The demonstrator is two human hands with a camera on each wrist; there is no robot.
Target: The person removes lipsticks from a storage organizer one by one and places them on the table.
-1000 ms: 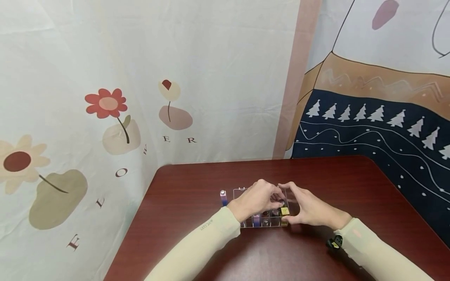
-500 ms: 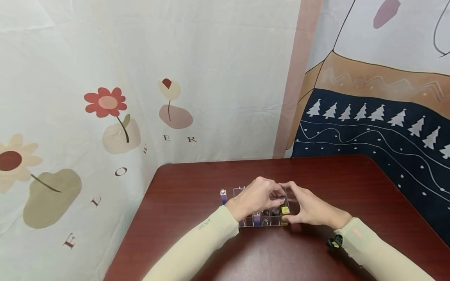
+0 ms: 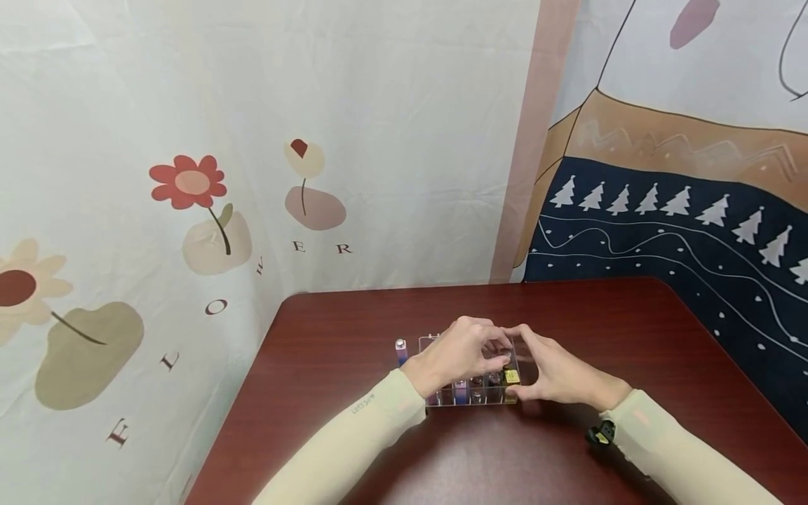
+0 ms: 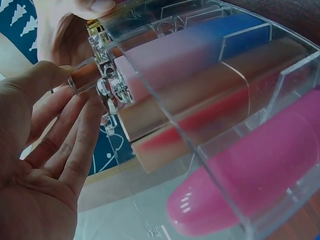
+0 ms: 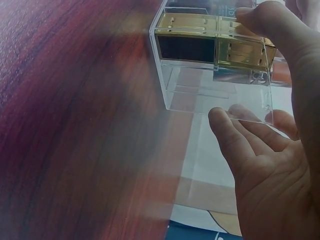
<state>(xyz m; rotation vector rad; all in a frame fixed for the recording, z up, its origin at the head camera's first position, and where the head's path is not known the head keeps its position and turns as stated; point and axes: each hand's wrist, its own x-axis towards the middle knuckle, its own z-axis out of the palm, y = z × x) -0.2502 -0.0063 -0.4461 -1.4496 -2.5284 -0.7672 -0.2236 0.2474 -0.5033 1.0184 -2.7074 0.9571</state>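
Note:
A clear plastic lipstick organizer with compartments stands on the table, several lipsticks inside it. My left hand reaches over it and pinches a clear-topped, orange-brown lip tube between thumb and fingers. The tube's lower part appears to be down among the others, partly hidden. With thumb and fingers spread across its right end, my right hand holds the organizer. Beside that thumb is a gold and black lipstick. The left wrist view also shows a pink-blue tube, a brown-red one and a bright pink one.
A pink-blue tube shows at the organizer's left side, partly behind my left arm. The reddish-brown table extends all around. Behind it hangs a printed cloth with flowers and trees.
My left hand has shifted very slightly while staying at the same compartment. The right hand keeps its hold on the organizer's right end.

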